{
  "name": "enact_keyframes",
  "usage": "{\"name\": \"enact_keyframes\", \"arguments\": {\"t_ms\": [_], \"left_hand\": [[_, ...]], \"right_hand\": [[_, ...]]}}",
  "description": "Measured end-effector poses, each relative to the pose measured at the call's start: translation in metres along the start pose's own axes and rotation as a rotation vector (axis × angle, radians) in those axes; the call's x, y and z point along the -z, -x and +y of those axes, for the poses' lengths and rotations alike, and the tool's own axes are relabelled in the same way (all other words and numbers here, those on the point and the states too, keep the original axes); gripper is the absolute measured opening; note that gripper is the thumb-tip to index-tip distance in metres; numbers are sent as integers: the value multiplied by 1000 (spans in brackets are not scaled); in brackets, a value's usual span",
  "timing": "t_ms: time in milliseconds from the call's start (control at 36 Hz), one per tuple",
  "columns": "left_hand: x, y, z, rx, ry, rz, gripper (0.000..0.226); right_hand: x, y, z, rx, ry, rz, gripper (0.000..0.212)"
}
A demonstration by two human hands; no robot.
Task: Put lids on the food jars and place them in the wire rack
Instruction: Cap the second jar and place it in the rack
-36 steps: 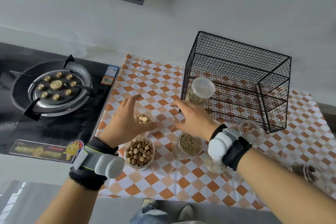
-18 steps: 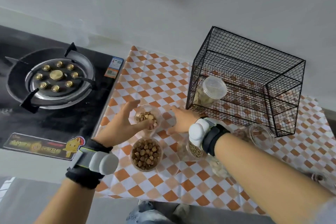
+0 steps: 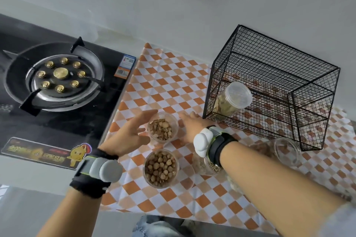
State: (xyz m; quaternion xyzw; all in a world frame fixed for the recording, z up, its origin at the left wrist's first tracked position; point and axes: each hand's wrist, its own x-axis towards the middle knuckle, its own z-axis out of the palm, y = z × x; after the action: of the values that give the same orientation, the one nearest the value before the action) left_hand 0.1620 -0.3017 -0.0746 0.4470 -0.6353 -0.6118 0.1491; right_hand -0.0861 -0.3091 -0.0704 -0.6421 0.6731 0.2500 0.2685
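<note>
An uncovered clear jar of split nuts (image 3: 162, 128) stands on the checked cloth (image 3: 173, 86). My left hand (image 3: 129, 134) is spread open against its left side, thumb raised, not closed around it. My right hand (image 3: 192, 124) lies palm down on the cloth just right of that jar, fingers stretched out; I cannot make out a lid under it. Nearer me stands an open jar of round nuts (image 3: 160, 167). A jar of small greenish seeds (image 3: 212, 166) is half hidden by my right wrist. The black wire rack (image 3: 269, 75) holds one lidded jar (image 3: 234, 98) lying on its side.
A gas stove (image 3: 57, 82) fills the counter left of the cloth. A clear jar (image 3: 287, 150) lies in front of the rack's near right corner. The counter edge runs close below the jars. A white wall stands behind the rack.
My right hand has moved left from the rack's front to the cloth beside the split-nut jar. My left hand stayed by that jar and its fingers have spread. The view has shifted left.
</note>
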Motion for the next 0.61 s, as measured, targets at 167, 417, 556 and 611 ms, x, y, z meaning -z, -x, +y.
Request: {"name": "enact_keyframes", "arguments": {"t_ms": [167, 417, 556, 611], "left_hand": [[-4, -14, -10, 2, -159, -58, 105], [-9, -22, -17, -84, -198, -10, 105], [-5, -24, -17, -173, -153, 59, 97], [-2, -22, -11, -198, -142, 97, 94]], "right_hand": [[-2, -1, 2, -10, -31, 59, 75], [7, 7, 6, 33, -147, 28, 97], [16, 15, 7, 82, -158, 64, 94], [20, 21, 9, 104, -166, 92, 92]]}}
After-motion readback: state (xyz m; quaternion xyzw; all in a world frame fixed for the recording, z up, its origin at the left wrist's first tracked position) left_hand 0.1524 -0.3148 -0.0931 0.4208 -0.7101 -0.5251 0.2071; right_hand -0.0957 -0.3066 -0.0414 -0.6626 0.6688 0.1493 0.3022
